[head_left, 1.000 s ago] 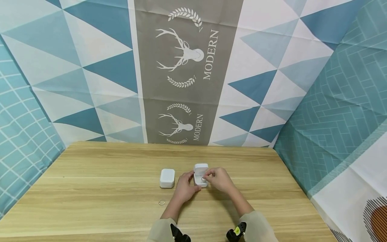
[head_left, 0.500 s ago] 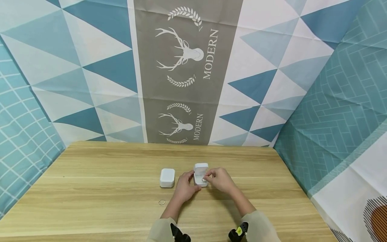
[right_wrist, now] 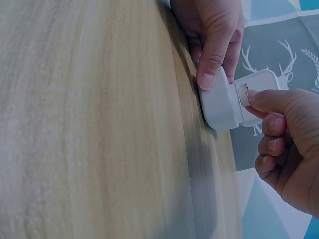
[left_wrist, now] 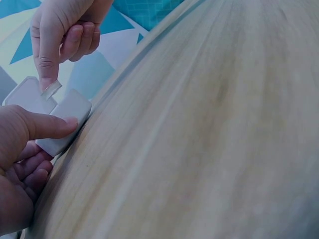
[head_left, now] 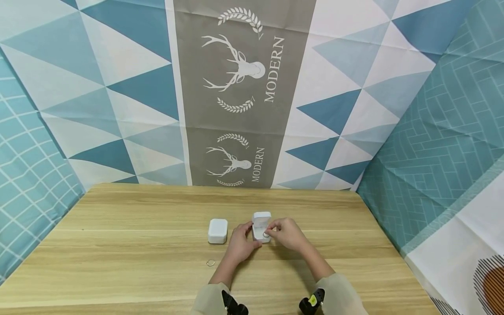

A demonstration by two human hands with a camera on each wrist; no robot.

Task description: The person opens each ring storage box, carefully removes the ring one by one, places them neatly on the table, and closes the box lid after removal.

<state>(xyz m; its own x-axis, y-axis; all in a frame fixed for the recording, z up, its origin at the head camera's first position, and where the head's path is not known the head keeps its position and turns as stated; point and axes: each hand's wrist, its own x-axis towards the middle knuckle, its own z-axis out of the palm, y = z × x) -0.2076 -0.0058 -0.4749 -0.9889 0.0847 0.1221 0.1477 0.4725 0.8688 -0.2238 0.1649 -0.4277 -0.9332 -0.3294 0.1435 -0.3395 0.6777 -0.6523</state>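
A small white ring box (head_left: 261, 216) stands with its lid raised in the head view. My left hand (head_left: 239, 244) grips it from the left, the thumb (left_wrist: 56, 126) along its front and fingers behind. Thumb and forefinger of my right hand (head_left: 289, 234) pinch a silver ring (right_wrist: 243, 94) at the box's insert. In the right wrist view the ring's lower edge meets the insert; how deep it sits I cannot tell. My right hand's other fingers (right_wrist: 271, 147) are curled into the palm.
Left of my left hand stands a second white box (head_left: 218, 231), closed. Another ring (head_left: 210, 263) lies on the wooden table (head_left: 138, 245) nearer to me. Patterned cloth (head_left: 236, 109) hangs behind the table's far edge.
Both hands stay almost where they were at the ring box. The ring in my right fingers has tilted or shifted very slightly. The closed box and the loose ring have not moved.
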